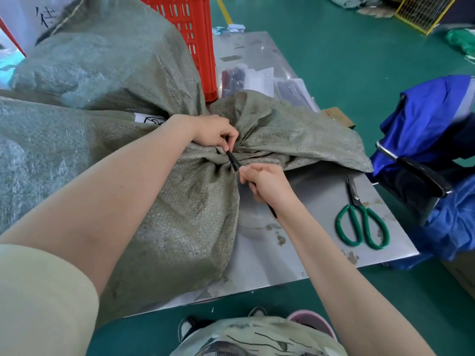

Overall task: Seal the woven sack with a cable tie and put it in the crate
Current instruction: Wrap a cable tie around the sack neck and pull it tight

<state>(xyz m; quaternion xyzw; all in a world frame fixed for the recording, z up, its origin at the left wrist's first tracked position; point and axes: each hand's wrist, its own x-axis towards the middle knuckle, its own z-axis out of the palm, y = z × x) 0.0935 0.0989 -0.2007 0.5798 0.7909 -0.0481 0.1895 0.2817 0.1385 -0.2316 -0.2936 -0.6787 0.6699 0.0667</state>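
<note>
A bulky grey-green woven sack (pixel 180 214) lies on the metal table (pixel 308 253), its mouth gathered into a neck at the centre. A black cable tie (pixel 233 160) wraps that neck. My left hand (pixel 213 133) pinches the tie's head end against the gathered fabric. My right hand (pixel 267 185) is closed around the tie's tail, which sticks out below my wrist. The red plastic crate (pixel 195 34) stands at the back of the table, partly hidden behind another stuffed sack (pixel 102 60).
Green-handled scissors (pixel 361 219) lie on the table to the right of my right hand. Clear bags of dark parts (pixel 246 80) sit beside the crate. A chair draped in blue cloth (pixel 431 150) stands at the table's right edge. A yellow mesh panel (pixel 424 11) is far right.
</note>
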